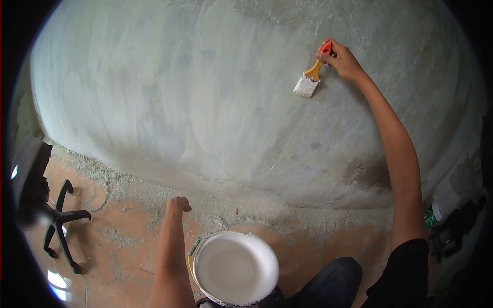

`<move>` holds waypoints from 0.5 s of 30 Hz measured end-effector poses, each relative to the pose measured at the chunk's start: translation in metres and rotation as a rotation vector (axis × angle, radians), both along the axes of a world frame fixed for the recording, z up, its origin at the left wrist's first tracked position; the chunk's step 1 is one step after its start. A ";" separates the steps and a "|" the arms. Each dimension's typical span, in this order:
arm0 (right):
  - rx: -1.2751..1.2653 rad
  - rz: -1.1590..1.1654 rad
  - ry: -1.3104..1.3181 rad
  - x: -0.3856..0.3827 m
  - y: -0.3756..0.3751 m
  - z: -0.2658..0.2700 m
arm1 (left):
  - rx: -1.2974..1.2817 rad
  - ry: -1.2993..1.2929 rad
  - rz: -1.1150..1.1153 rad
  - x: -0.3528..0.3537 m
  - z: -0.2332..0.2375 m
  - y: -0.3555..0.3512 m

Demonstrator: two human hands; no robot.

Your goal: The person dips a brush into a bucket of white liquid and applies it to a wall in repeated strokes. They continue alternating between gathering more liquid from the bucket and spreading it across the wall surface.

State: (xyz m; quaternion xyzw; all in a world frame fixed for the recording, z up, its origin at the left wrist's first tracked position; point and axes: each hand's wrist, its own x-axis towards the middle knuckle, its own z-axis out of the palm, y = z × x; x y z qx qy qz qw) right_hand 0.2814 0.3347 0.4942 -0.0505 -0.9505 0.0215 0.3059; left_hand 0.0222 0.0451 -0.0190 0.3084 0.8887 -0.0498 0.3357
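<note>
My right hand (338,60) is closed round the red and yellow handle of a paintbrush (307,86) in front of the wall. The brush tilts down to the left, its bristles and metal band coated in white, at the wall's surface. Pale, streaky white covers the left and middle of the grey-green wall (215,92); the right part is darker and patchy. Low at the left, my left hand (179,204) hangs over the floor with its fingers curled and mostly hidden. Near it stands a white bucket (233,269) with whitish liquid inside.
A black swivel chair (59,220) with a star-shaped base stands at the left. Flaky debris (123,185) lies along the wall's foot on the tiled floor (118,256). Dark objects and a green container (430,218) are at the right edge. My knee (336,280) is beside the bucket.
</note>
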 end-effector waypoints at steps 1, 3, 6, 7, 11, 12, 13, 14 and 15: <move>0.003 -0.003 0.002 0.000 0.003 0.004 | 0.002 -0.020 -0.003 -0.001 -0.002 0.003; -0.007 0.040 0.048 -0.001 0.005 0.011 | 0.003 -0.026 -0.047 -0.002 -0.009 0.011; 0.150 -0.051 0.154 0.006 0.002 0.028 | 0.003 -0.038 -0.062 0.001 -0.008 0.010; 0.143 -0.052 0.150 0.010 0.001 0.032 | 0.013 -0.043 -0.036 0.005 -0.005 0.008; 0.426 0.134 0.467 0.027 -0.024 0.037 | 0.010 -0.017 -0.074 -0.011 -0.040 0.009; 0.672 0.110 0.559 0.034 -0.032 0.029 | -0.002 0.011 -0.065 -0.017 -0.050 0.006; 0.674 0.111 0.557 0.039 -0.034 0.019 | -0.015 0.040 -0.060 -0.017 -0.050 0.005; 0.877 0.050 0.479 0.043 -0.030 0.005 | -0.012 0.039 -0.061 -0.018 -0.049 0.004; 1.077 -0.012 0.396 0.045 -0.025 -0.009 | -0.003 0.012 -0.035 -0.015 -0.037 -0.002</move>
